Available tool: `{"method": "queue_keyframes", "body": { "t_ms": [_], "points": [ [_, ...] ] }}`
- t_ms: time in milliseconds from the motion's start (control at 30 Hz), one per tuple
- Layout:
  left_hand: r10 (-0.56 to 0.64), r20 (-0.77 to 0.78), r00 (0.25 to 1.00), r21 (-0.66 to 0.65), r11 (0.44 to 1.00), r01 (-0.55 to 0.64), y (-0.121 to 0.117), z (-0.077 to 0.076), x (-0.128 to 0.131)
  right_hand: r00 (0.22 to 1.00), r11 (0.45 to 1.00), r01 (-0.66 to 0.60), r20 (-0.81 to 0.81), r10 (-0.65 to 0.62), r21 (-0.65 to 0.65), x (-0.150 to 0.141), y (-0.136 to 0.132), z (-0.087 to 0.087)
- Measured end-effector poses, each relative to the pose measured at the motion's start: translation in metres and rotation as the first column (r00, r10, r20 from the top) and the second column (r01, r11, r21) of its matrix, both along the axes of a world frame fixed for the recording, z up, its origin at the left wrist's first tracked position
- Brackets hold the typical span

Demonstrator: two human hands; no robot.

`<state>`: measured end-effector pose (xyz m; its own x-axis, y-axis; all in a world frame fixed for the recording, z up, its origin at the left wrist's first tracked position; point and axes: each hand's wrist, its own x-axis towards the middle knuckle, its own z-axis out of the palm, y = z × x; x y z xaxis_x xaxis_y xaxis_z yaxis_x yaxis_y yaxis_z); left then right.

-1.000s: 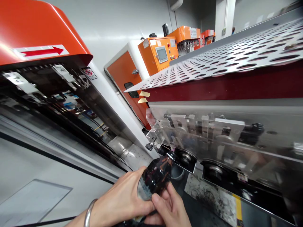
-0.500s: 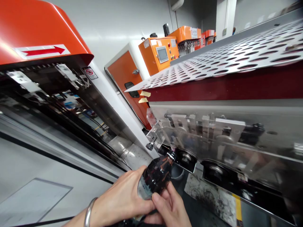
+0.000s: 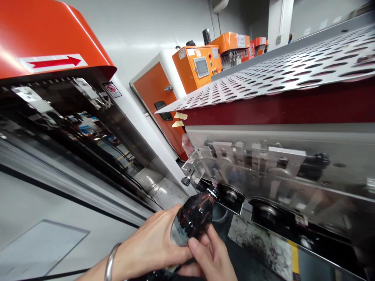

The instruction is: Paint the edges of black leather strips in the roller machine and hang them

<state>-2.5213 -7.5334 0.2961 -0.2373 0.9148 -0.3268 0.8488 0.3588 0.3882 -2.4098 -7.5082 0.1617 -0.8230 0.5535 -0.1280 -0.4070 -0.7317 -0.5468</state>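
Tray (image 3: 230,205): beyond both hands. Bottle (image 3: 195,214): between them, long axis slanting away, neck beside tray. Left hand (image 3: 155,244): wrapped round bottle body. Right hand (image 3: 212,255): pinching bottle's side, thumb opposing fingers.

In our head view, our left hand (image 3: 156,242) and right hand (image 3: 208,253) grip a dark, glossy bottle (image 3: 193,215), its neck pointing toward the black trough (image 3: 230,193) beneath a clear guard (image 3: 263,171) and a perforated metal sheet (image 3: 263,74).
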Motion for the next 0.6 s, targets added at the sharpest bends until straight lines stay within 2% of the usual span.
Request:
{"method": "queue_keyframes", "body": {
  "t_ms": [600],
  "points": [
    [-0.011, 0.019, 1.000, -0.001, 1.000, 0.011, 0.0009, 0.0006, 0.0001, 0.999, 0.996, 0.034, 0.020, -0.032, -0.086, -0.0026, -0.0055, -0.0029]
  ]
}}
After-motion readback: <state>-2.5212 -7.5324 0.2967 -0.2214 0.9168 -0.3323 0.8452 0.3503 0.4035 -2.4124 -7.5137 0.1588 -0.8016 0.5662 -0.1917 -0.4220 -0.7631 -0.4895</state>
